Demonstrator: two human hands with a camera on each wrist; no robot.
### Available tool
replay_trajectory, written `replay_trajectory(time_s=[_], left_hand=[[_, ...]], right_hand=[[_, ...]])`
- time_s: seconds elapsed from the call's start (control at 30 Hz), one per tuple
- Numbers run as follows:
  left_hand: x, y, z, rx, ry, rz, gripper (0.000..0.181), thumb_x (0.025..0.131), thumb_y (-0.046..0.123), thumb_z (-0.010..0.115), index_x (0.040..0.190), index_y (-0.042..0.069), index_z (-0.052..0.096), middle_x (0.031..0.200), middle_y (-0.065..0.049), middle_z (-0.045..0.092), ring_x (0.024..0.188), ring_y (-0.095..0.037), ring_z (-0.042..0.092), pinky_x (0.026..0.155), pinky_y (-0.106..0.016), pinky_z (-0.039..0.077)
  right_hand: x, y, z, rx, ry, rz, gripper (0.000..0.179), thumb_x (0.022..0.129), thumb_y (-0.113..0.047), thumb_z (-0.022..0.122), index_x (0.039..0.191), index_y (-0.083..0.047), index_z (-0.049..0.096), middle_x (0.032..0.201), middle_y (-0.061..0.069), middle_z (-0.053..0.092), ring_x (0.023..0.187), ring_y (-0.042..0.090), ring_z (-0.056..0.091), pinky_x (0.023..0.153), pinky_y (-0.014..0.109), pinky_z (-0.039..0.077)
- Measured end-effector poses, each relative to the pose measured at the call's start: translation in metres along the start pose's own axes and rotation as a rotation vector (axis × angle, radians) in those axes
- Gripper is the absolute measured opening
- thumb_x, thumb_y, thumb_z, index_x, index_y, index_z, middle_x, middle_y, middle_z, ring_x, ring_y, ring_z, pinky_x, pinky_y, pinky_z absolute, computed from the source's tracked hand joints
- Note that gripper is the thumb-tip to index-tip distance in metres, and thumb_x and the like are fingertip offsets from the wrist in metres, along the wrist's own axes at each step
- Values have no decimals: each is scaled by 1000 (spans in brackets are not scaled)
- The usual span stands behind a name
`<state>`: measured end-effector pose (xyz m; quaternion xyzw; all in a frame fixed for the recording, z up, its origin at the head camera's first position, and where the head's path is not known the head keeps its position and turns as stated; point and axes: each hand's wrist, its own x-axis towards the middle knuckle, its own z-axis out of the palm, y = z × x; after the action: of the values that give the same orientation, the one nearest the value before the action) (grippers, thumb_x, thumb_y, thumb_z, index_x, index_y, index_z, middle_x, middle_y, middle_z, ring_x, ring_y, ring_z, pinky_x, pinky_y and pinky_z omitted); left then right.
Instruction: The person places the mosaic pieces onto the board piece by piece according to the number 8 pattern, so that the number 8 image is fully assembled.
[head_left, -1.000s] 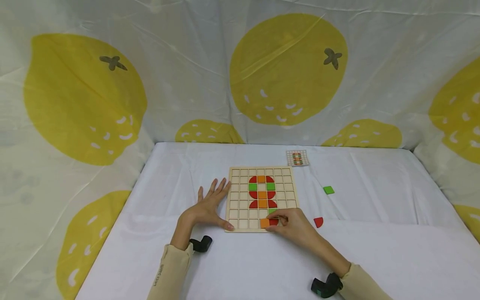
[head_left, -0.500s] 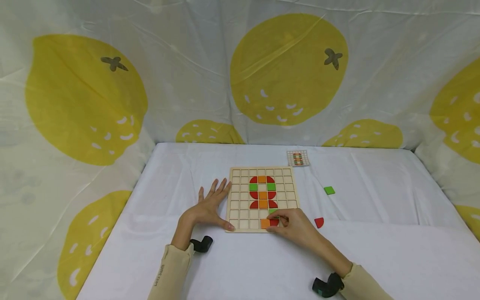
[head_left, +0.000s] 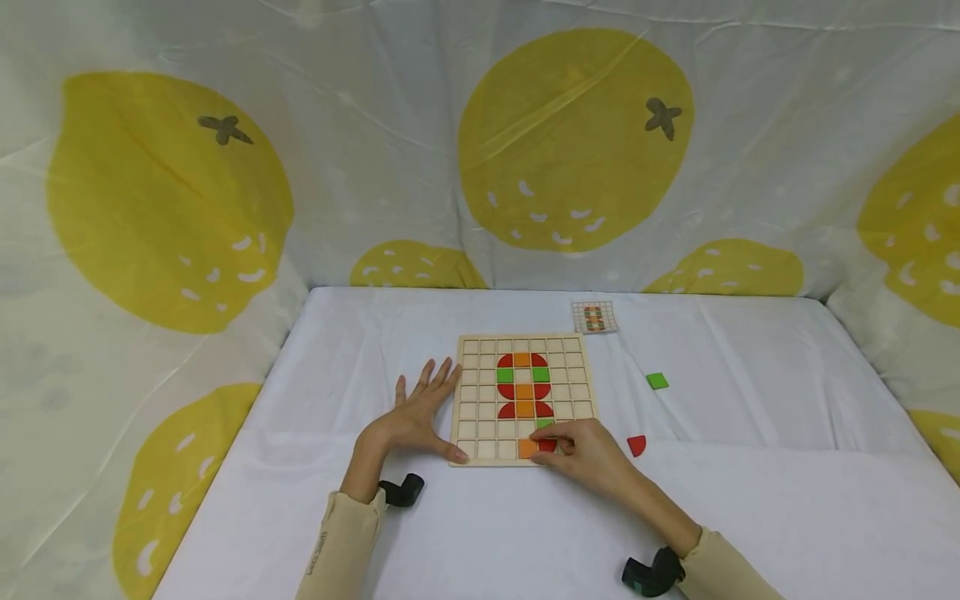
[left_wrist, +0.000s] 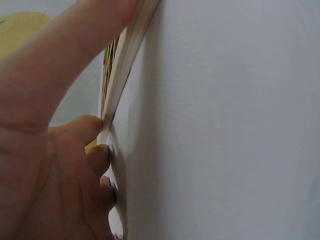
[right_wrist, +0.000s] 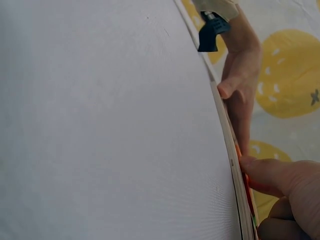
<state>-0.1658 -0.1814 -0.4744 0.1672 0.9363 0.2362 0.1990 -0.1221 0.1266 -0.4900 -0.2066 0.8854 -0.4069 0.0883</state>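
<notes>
A square wooden grid board (head_left: pixel 480 429) lies on the white table, with red, orange and green tiles in its middle columns. My left hand (head_left: pixel 408 421) has its fingers spread; fingertips touch the board's left edge and the thumb rests at its near left corner. At the near edge, my right hand (head_left: pixel 588 450) pinches an orange square tile (head_left: pixel 527 449) in the bottom row between thumb and index finger. Beside that tile, a red rounded tile (head_left: pixel 548 446) is partly hidden under the fingers. A green tile (head_left: pixel 545 423) shows just above the index finger.
To the board's right lie a loose green tile (head_left: pixel 657 381) and a loose red quarter-round tile (head_left: pixel 637 446). A small pattern card (head_left: pixel 594 317) sits behind the board's far right corner. Lemon-print cloth (head_left: pixel 405 167) hangs around the table's back and sides.
</notes>
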Motion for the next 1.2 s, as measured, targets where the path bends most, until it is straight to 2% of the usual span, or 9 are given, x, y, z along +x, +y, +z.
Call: replay_trajectory(time_s=[0.2,0.37,0.6,0.87,1.2], left_hand=[[0,0,0,4,5,7,143,63,53,96,168,13,8,176,-11,-3,162,-38,-13,120,-77,-12],[0,1,0,7,7,14,143,63,53,96,168,12,8,176,-11,-3,162,-39,-13,120,-77,-12],[1,0,1,-7,-6,14,143,63,53,96,168,13,7,176,-10,-3,162,-38,-14,120,-76,-12],[-2,-1,1,-4,-2,15,143,64,53,96,168,12,6,176,-11,-4,162,-38,-15,120,-77,-12],[-2,-2,-1,-30,2,30,142,64,50,97,168,12,7,176,-12,-5,161,-39,-15,119,-76,-15]], right_hand=[[0,0,1,-31,24,-21,23,84,-25,87,105,-19,83,55,-14,29,53,-3,26,53,16,20],[-1,0,-1,-24,11,-13,25,85,-27,86,108,-20,83,55,-14,29,53,-2,26,53,16,20],[-9,4,-19,19,16,90,24,85,-30,86,107,-22,83,55,-10,27,53,2,24,52,19,21],[-30,27,-48,-22,90,147,27,85,-26,86,110,-16,81,57,-10,30,54,1,27,52,19,24],[-55,55,-68,-64,193,184,29,82,-23,88,110,-20,81,58,-11,28,57,0,26,53,20,29]])
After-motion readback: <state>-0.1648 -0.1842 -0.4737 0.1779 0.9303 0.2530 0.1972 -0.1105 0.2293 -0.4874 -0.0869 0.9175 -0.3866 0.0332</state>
